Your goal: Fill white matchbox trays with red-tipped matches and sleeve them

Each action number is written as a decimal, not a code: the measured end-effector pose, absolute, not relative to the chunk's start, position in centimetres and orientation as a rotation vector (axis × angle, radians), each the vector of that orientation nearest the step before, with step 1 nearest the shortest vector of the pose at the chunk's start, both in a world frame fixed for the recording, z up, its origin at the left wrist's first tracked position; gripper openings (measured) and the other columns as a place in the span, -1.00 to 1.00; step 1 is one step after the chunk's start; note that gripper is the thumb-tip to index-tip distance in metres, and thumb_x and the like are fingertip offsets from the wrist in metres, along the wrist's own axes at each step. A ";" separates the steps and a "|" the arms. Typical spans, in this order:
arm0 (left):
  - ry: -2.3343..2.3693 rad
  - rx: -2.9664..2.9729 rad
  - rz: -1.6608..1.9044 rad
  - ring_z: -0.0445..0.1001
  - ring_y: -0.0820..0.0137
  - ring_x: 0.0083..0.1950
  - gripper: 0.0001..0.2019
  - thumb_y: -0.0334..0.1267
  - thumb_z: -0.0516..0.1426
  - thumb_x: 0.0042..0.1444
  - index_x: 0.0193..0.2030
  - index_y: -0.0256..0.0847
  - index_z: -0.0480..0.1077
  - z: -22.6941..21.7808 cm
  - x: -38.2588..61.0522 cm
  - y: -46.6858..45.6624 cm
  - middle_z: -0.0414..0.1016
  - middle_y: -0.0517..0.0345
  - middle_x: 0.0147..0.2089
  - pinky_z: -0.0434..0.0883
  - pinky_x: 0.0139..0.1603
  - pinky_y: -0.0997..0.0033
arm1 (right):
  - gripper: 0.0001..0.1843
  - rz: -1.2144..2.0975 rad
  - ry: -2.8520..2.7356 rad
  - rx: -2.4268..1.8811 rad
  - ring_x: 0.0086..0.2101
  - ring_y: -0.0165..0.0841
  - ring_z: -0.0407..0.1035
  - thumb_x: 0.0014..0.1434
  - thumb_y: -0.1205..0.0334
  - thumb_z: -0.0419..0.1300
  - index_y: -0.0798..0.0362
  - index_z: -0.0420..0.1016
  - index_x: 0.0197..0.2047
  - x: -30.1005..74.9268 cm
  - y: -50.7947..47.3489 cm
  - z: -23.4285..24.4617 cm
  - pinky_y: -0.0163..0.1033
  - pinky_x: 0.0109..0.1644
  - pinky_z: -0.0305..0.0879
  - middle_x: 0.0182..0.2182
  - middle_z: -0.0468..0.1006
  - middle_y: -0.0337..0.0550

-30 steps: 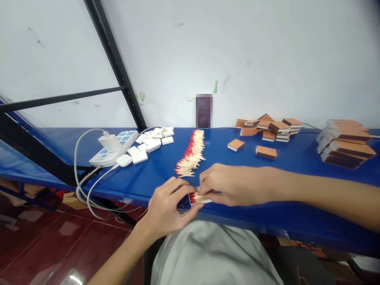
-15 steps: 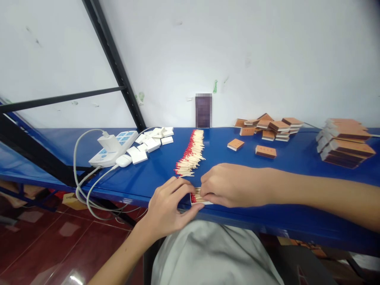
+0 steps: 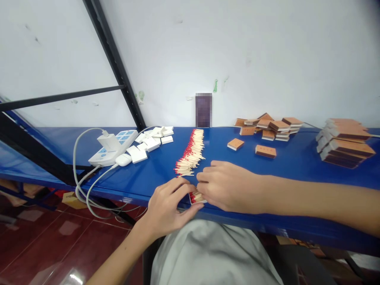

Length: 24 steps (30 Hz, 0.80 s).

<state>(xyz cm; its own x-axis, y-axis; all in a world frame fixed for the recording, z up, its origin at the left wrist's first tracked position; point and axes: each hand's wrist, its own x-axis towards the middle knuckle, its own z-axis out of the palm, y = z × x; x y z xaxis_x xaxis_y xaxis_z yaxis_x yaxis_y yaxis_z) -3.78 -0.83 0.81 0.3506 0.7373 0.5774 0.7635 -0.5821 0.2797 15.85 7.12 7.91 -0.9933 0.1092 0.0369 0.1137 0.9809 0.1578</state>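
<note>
A small white tray of red-tipped matches lies at the near edge of the blue table. My left hand pinches its left end between thumb and fingers. My right hand covers most of the tray, fingers curled down onto the matches. A long row of loose red-tipped matches lies just beyond both hands.
White inner trays are heaped beside a white power strip with trailing cables at left. Brown matchbox sleeves are piled at the back right, two lie loose, and stacks stand far right. A black frame leans against the wall.
My right hand has slid a little left over the tray, hiding more of it. My left hand has stayed put.
</note>
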 end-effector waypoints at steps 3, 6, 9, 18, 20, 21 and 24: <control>-1.406 -2.550 -1.059 0.51 0.31 -0.16 -0.83 -0.17 0.21 0.24 -0.10 -0.18 0.43 0.8 -3.8 -0.8 0.53 0.07 -0.15 0.43 -0.15 0.34 | -0.77 -0.145 -3.141 -0.185 -0.40 -0.34 0.31 0.31 0.33 0.07 0.09 0.45 -0.38 15.8 7.4 8.1 -0.19 -0.38 -0.03 -0.37 0.47 -0.14; -1.373 -2.556 -1.086 0.52 0.32 -0.15 -0.83 -0.19 0.23 0.23 -0.09 -0.18 0.43 0.8 -3.9 -0.8 0.54 0.07 -0.14 0.43 -0.14 0.34 | -0.70 0.056 -3.169 -0.276 -0.42 -0.37 0.29 0.37 0.23 0.03 0.09 0.45 -0.37 15.9 7.7 8.4 -0.22 -0.39 -0.03 -0.37 0.46 -0.17; -1.367 -2.568 -1.114 0.52 0.32 -0.14 -0.83 -0.20 0.24 0.22 -0.09 -0.17 0.42 0.7 -3.9 -0.8 0.54 0.09 -0.14 0.43 -0.12 0.35 | -0.72 0.103 -3.106 -0.350 -0.46 -0.40 0.24 0.39 0.20 0.00 0.08 0.43 -0.30 15.9 7.7 8.4 -0.24 -0.43 -0.06 -0.28 0.44 -0.15; -1.333 -2.607 -1.116 0.53 0.31 -0.09 -0.81 -0.23 0.26 0.21 -0.07 -0.17 0.42 0.6 -4.0 -0.7 0.55 0.07 -0.09 0.44 -0.07 0.33 | -0.79 0.611 -3.055 -0.443 -0.34 -0.38 0.30 0.34 0.05 0.09 0.03 0.31 -0.16 16.1 9.2 8.0 -0.28 -0.33 0.13 -0.22 0.45 -0.18; -1.314 -2.602 -1.111 0.54 0.32 -0.10 -0.81 -0.23 0.25 0.21 -0.06 -0.16 0.42 0.6 -4.0 -0.7 0.55 0.07 -0.09 0.44 -0.09 0.34 | -0.75 0.674 -3.067 -0.495 -0.34 -0.36 0.33 0.33 0.00 0.09 0.02 0.32 -0.16 16.1 9.4 8.2 -0.27 -0.32 0.13 -0.26 0.48 -0.20; -1.306 -2.601 -1.106 0.54 0.32 -0.10 -0.81 -0.23 0.25 0.21 -0.06 -0.15 0.43 0.6 -4.0 -0.7 0.55 0.08 -0.09 0.44 -0.10 0.35 | -0.74 0.676 -3.080 -0.523 -0.35 -0.35 0.33 0.33 -0.02 0.08 0.01 0.32 -0.16 16.0 9.4 8.3 -0.27 -0.33 0.13 -0.28 0.49 -0.20; -1.301 -2.588 -1.087 0.54 0.34 -0.13 -0.82 -0.23 0.25 0.21 -0.07 -0.15 0.45 0.5 -4.1 -0.8 0.54 0.08 -0.10 0.44 -0.13 0.36 | -0.65 0.567 -3.123 -0.554 -0.39 -0.33 0.34 0.34 -0.11 0.04 0.01 0.35 -0.14 16.1 9.2 8.9 -0.27 -0.38 0.08 -0.30 0.51 -0.16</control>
<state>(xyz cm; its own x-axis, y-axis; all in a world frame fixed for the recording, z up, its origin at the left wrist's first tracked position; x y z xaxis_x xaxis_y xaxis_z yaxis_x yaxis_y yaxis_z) -4.08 -0.78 0.48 0.4002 0.6861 0.6075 0.7199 -0.6456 0.2550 16.12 9.15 8.87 -0.9377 0.3189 -0.1381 0.3471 0.8790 -0.3271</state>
